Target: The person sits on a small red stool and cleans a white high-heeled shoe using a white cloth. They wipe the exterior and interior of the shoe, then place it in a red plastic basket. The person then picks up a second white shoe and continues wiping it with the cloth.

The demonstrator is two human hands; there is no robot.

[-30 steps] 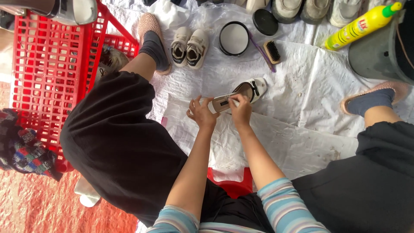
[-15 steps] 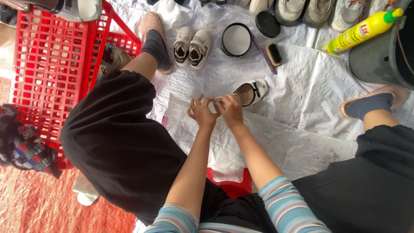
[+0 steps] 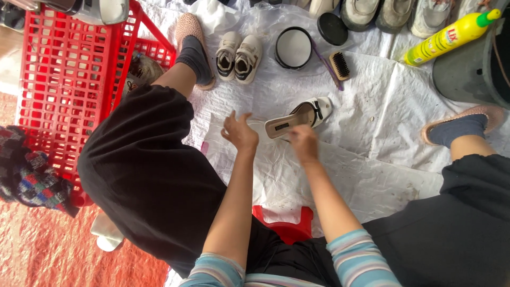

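Note:
A white open-heeled sandal lies on the white plastic sheet in front of me. My right hand sits just below its heel end, fingers curled, touching or almost touching it; I cannot tell whether it grips. My left hand hovers to the left of the sandal with fingers spread, holding nothing. My legs in black trousers spread to both sides.
A red plastic crate stands at the left. Beyond the sandal lie a small pair of white shoes, a round tin with its black lid, a brush, a yellow bottle, a grey bucket and several shoes.
Both hands held the sandal together earlier. The left hand has let go and opened out to the left; the sandal now rests on the sheet.

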